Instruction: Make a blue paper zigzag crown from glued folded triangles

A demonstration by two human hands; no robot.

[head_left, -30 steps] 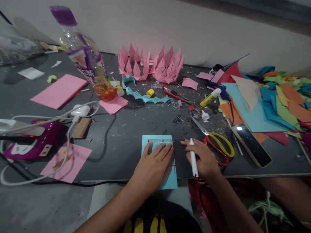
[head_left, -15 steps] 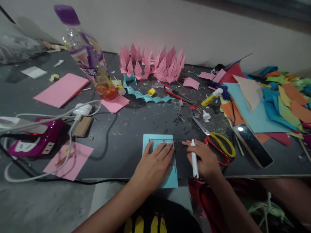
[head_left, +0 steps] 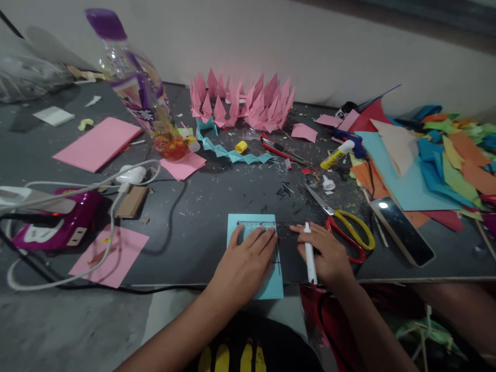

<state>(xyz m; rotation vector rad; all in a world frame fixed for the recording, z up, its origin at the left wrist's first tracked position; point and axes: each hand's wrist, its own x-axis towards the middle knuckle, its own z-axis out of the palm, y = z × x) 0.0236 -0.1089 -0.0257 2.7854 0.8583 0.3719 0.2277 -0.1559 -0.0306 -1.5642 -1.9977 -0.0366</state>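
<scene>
Matt paper and glossy plastic on a dull grey table [head_left: 211, 199].
Over the table's front edge, the light-blue sheet [head_left: 274, 287] is smooth matt paper, under a clear plastic ruler [head_left: 253, 226]; the white pen [head_left: 310, 256] looks like smooth plastic. Near that edge, the scissors [head_left: 331, 212] pair bare metal blades with smooth plastic-looking handles, and the phone [head_left: 403, 231] has a glossy, glass-like face. Toward the back edge, the pink spikes [head_left: 267, 111] are creased matt paper; the bottle [head_left: 145, 106] is clear, shiny plastic.

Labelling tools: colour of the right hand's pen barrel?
The pen barrel is white, best seen in the head view.
</scene>
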